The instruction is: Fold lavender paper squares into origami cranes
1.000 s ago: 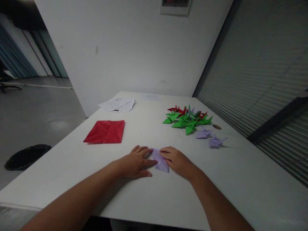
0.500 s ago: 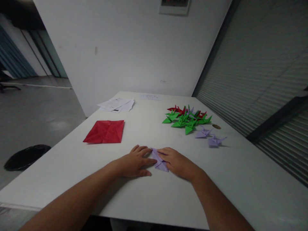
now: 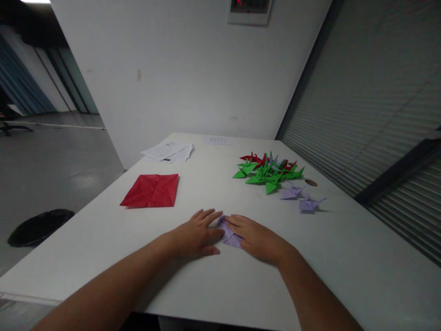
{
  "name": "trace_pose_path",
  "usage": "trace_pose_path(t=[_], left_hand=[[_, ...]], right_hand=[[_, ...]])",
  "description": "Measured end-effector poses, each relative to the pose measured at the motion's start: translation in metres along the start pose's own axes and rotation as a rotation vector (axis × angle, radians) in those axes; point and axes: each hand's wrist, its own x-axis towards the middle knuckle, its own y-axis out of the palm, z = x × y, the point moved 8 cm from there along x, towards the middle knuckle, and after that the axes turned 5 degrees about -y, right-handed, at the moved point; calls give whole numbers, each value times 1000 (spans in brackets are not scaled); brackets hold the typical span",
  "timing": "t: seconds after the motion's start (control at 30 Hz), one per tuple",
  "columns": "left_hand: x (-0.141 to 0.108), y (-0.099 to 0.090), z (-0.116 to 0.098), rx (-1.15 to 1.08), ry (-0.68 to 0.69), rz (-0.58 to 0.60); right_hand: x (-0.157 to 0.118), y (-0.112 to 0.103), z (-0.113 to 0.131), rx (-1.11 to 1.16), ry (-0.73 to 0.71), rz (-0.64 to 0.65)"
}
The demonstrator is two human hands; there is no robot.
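Note:
A small folded piece of purple origami paper lies flat on the white table between my hands. My left hand rests at its left edge, fingers spread, with fingertips touching the paper. From the right, my right hand lies over the paper's right side, fingers stretched out and pressing on it; they hide part of the folds. Beyond my right hand stand two purple paper cranes. Behind them is a heap of green paper cranes mixed with red and purple ones.
A creased red paper square lies to the left on the white table. White printed sheets sit at the far left, and a brown disc near the cranes. A black-lined bin stands on the floor; blinds flank the right.
My left fingers have shifted slightly at the paper's upper left edge. My right hand stays on the paper, and the view has tilted a little.

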Motion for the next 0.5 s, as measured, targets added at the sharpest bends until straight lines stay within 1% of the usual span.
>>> trace_pose_path(t=[0.2,0.4,0.5], left_hand=[[0,4,0,-17,22,4],[1,3,-1,3,6,11],[2,2,-2,10,0,12]], right_hand=[[-1,3,1,-19,21,52],[-3,-3,5,3,23,65],[-6,-7,4,5,0,67]])
